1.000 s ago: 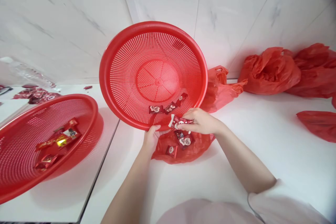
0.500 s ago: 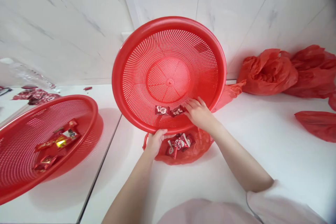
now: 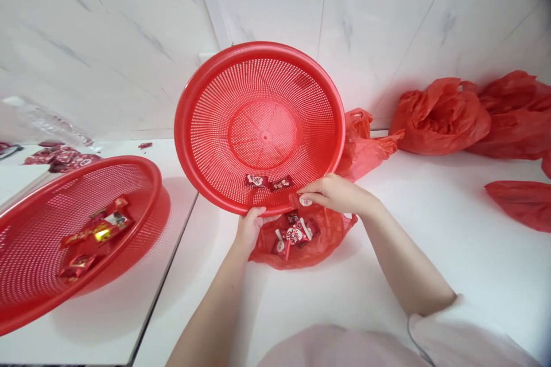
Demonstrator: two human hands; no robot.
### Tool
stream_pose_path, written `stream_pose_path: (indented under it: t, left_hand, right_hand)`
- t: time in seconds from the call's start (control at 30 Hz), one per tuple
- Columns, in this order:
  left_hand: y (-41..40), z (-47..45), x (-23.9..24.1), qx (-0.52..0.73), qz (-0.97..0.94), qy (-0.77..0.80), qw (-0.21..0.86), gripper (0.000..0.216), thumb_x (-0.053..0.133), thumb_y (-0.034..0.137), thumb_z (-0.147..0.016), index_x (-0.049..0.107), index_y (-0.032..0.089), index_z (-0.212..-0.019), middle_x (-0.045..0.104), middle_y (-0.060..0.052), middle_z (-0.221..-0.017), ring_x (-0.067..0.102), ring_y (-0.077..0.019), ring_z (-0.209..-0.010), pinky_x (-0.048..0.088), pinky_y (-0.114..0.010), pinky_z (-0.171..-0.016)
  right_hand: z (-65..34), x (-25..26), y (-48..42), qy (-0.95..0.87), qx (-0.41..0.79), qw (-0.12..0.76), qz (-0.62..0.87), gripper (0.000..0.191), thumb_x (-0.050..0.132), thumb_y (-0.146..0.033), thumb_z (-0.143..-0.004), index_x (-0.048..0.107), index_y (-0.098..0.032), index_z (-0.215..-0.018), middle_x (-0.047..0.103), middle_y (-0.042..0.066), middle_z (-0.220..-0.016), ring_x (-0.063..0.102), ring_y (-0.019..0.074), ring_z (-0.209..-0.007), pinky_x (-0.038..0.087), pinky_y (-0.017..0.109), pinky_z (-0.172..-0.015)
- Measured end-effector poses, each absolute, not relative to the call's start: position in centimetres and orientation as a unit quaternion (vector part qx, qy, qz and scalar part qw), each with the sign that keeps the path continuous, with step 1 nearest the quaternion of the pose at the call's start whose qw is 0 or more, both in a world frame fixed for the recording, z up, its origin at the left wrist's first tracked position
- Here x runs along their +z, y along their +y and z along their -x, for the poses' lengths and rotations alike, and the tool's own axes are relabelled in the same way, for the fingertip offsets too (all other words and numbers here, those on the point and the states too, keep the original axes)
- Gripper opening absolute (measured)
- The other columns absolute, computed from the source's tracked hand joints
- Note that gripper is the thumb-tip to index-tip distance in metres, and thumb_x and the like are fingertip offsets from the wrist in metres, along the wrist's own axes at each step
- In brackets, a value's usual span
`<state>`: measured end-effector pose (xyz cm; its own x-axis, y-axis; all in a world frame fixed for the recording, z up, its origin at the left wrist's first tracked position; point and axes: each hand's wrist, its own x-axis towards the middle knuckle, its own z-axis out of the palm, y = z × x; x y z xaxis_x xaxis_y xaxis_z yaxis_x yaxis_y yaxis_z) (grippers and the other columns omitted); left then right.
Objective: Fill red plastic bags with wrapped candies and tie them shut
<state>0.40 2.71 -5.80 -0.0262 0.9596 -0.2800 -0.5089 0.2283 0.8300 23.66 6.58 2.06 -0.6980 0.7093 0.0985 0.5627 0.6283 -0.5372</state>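
My left hand [image 3: 251,229] grips the lower rim of a red plastic colander [image 3: 262,51], which is tilted up so its inside faces me. Two dark red wrapped candies [image 3: 257,180] lie side by side near the colander's lower wall. At the right of that rim, my right hand [image 3: 338,194] pinches a red wrapped candy [image 3: 305,200] between thumb and fingers. Below both hands an open red plastic bag [image 3: 329,249] rests on the white table, with several wrapped candies [image 3: 296,234] inside. Part of the left fingers is hidden behind the rim.
Another red colander [image 3: 148,169] with several wrapped snacks [image 3: 103,232] stands at the left. Behind it lie more red packets [image 3: 64,157] and a clear plastic bottle [image 3: 47,120]. Bunched red bags [image 3: 443,117] sit by the tiled wall at the right, and a flat red bag [image 3: 520,203] lies nearer.
My right hand has come out of the colander to the rim above the bag, now holding a candy. The colander has shifted slightly left, the two candies still in it.
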Motion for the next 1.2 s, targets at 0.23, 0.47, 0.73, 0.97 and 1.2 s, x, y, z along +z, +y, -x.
stream_pose_path:
  t: [0.23,0.47,0.73,0.97,1.2]
  left_hand:
    - [2.6,-0.6,-6.0,0.546,-0.271,0.422,0.671,0.032,0.065,0.018,-0.068,0.069,0.011,-0.098,0.074,-0.010,-0.099,0.070,-0.0305,-0.092,0.058,-0.047,-0.081]
    - [2.6,-0.6,-6.4,0.531,-0.283,0.424,0.677,0.032,0.065,0.018,-0.066,0.069,0.010,-0.097,0.074,-0.010,-0.094,0.070,-0.0298,-0.088,0.059,-0.045,-0.077]
    - [3.0,-0.3,-5.7,0.534,-0.232,0.431,0.689,0.029,0.060,0.020,-0.068,0.070,0.009,-0.093,0.074,-0.012,-0.100,0.069,-0.0289,-0.095,0.056,-0.045,-0.086]
    - [3.0,-0.3,-5.2,0.547,-0.233,0.423,0.684,0.023,0.059,0.020,-0.068,0.070,0.011,-0.085,0.075,-0.010,-0.093,0.068,-0.0290,-0.099,0.056,-0.045,-0.087]
    - [2.8,-0.4,-5.2,0.533,-0.262,0.422,0.685,0.028,0.061,0.020,-0.070,0.070,0.009,-0.093,0.074,-0.012,-0.097,0.068,-0.0303,-0.096,0.057,-0.045,-0.085]
  right_hand:
    - [-21.8,1.1,6.4,-0.880,0.193,0.228,0.370,0.030,0.044,-0.035,-0.097,0.068,-0.020,-0.108,0.069,0.009,-0.111,0.061,0.0215,-0.104,0.045,0.036,-0.091]
    - [-20.8,-1.2,6.7,-0.896,0.188,0.145,0.376,0.054,0.059,-0.047,-0.087,0.055,-0.016,-0.130,0.058,0.016,-0.129,0.053,0.0298,-0.119,0.040,0.049,-0.101]
    - [-22.0,0.7,6.7,-0.847,0.309,0.220,0.373,0.045,0.057,-0.030,-0.090,0.052,-0.025,-0.135,0.073,0.004,-0.100,0.069,0.0181,-0.086,0.051,0.033,-0.082]
    - [-22.6,1.7,6.1,-0.840,0.392,0.194,0.321,0.045,0.067,-0.036,-0.083,0.058,-0.025,-0.126,0.072,-0.001,-0.084,0.066,0.0134,-0.064,0.051,0.027,-0.067]
    - [-22.0,2.0,6.0,-0.872,0.306,0.223,0.312,0.030,0.053,-0.044,-0.092,0.070,-0.019,-0.095,0.072,0.003,-0.093,0.066,0.0163,-0.084,0.048,0.030,-0.081]
